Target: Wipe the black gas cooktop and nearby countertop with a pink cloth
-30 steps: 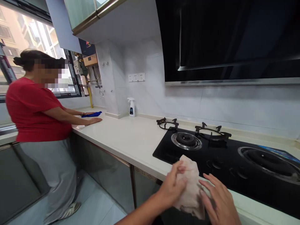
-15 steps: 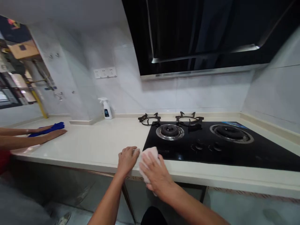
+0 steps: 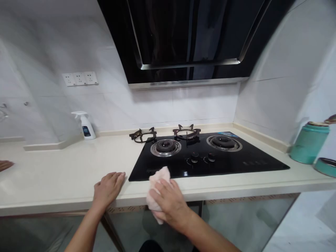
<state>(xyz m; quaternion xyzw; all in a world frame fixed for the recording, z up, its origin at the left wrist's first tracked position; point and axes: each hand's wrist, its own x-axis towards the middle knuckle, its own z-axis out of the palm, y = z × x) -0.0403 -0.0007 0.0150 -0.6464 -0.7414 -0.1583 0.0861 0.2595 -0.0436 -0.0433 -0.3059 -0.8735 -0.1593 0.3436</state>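
Observation:
My right hand (image 3: 169, 204) presses a pale pink cloth (image 3: 160, 174) at the counter's front edge, just below the black gas hob (image 3: 178, 168). Part of the cloth hangs over the edge under my fingers. Left of the hob, my left hand (image 3: 109, 187) rests on the white countertop (image 3: 65, 175), holding nothing, with its fingers extended. Two burners (image 3: 166, 147) show on the hob, with control knobs (image 3: 194, 158) between them. Two black pan supports (image 3: 144, 135) stand off the burners behind the hob.
A white spray bottle (image 3: 87, 126) stands by the back wall, below wall sockets (image 3: 80, 78). Overhead hangs a black range hood (image 3: 183, 42). At the right end are a teal canister (image 3: 309, 143) and a teal lid (image 3: 325, 167). Another person's hand (image 3: 5, 165) shows at the left edge.
My view has turned right, bringing the teal canister in and moving most of the other person out. My left hand is farther from my right, which still holds the cloth.

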